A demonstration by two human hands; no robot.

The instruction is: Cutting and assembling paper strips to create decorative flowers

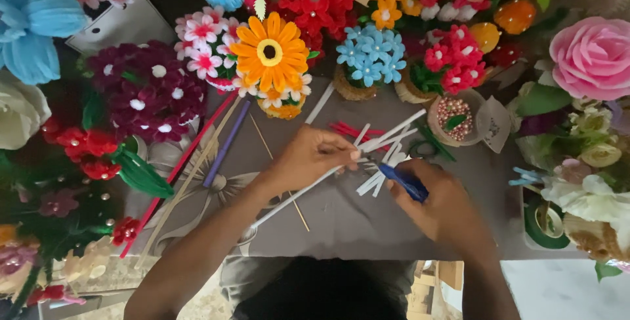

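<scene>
My left hand (308,159) pinches a long white pipe cleaner (394,129) that slants from the lower left up to the right across the grey table (348,218). My right hand (440,205) grips a blue-handled tool (405,182), likely scissors, its tip close to the white pipe cleaner. Short white cut pieces (380,175) lie fanned out between the two hands. Red pipe cleaner pieces (348,129) lie just behind them.
Handmade pipe-cleaner flowers ring the table: an orange daisy (270,51), blue blossoms (371,51), a dark red bunch (147,90), a pink rose (594,54). Long red, purple and tan stems (197,156) lie at left. A small bowl of beads (453,113) and green tape rolls (545,225) stand at right.
</scene>
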